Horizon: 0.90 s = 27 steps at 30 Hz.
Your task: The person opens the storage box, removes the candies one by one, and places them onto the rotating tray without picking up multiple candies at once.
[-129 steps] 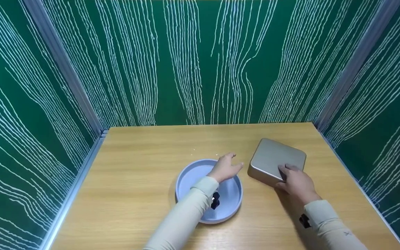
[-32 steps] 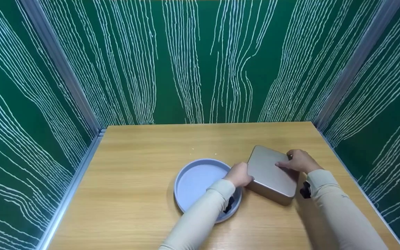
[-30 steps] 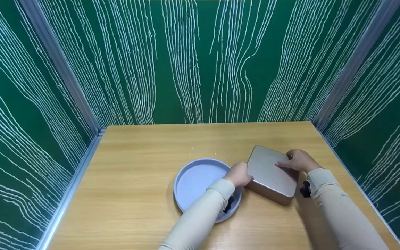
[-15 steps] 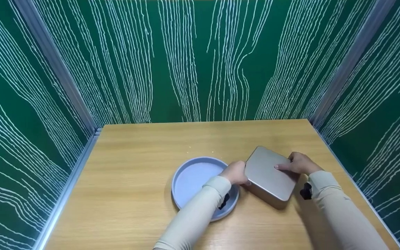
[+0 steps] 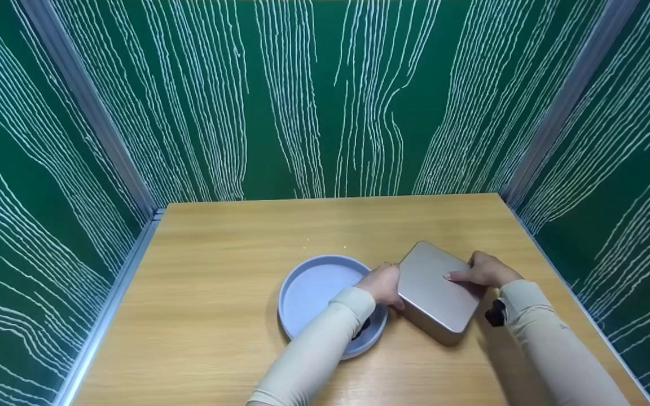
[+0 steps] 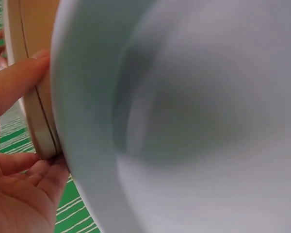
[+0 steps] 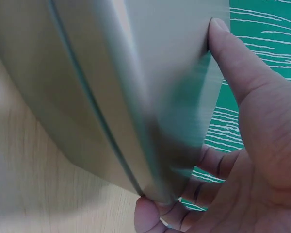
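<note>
Head view: the left hand (image 5: 382, 283) and right hand (image 5: 486, 269) grip opposite sides of the metal box (image 5: 437, 290), thumbs against it; whether its base lies flat is hard to tell. A leftward slip could knock the round tray (image 5: 308, 296) just beside it; the table (image 5: 201, 270) gives more room toward its far edge.

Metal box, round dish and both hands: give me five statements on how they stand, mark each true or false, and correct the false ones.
1. The right hand rests its thumb on top of the metal box. True.
2. The metal box is round. False: it has straight sides and rounded corners.
3. The left hand holds the side of the metal box nearer the round dish. True.
4. In the head view, the round dish sits right of the metal box. False: it sits to the left.
5. A dark line runs along the side of the metal box. True.
</note>
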Each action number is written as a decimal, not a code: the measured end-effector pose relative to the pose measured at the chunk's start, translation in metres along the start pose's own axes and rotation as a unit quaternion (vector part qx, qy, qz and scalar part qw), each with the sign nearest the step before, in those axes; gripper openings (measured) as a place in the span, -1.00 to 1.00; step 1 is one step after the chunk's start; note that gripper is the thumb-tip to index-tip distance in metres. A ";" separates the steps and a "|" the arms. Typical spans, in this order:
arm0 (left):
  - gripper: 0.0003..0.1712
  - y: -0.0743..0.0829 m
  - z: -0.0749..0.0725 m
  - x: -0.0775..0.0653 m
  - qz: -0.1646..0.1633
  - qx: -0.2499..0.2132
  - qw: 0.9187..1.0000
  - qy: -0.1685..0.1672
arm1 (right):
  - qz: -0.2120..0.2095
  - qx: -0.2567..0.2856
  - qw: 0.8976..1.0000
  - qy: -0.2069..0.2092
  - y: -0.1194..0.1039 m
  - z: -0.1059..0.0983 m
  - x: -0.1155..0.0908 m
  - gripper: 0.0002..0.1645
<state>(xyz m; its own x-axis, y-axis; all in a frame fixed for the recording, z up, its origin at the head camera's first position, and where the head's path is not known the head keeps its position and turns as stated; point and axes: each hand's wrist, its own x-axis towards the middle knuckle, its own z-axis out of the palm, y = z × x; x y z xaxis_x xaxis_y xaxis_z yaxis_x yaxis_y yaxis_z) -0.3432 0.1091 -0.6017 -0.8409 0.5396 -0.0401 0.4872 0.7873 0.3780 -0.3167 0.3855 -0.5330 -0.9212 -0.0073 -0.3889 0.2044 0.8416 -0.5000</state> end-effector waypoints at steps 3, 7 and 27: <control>-0.26 0.009 -0.015 -0.013 0.007 0.002 1.000 -0.010 | 0.010 0.010 1.000 -0.007 -0.002 -0.001 -0.003 0.03; -0.31 0.018 -0.032 -0.028 0.007 -0.001 1.000 -0.016 | 0.016 0.011 1.000 -0.014 -0.003 -0.001 -0.006 0.00; -0.43 0.018 -0.046 -0.035 0.030 -0.006 0.999 -0.011 | -0.002 -0.044 0.999 -0.014 -0.004 -0.002 -0.005 -0.06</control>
<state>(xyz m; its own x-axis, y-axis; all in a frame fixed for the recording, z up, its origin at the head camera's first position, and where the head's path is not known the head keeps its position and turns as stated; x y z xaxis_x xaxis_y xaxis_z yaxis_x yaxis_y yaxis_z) -0.3154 0.0906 -0.5511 -0.8053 0.5917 -0.0369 0.5329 0.7498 0.3921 -0.3132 0.3832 -0.5278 -0.9122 -0.0243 -0.4090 0.1701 0.8858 -0.4318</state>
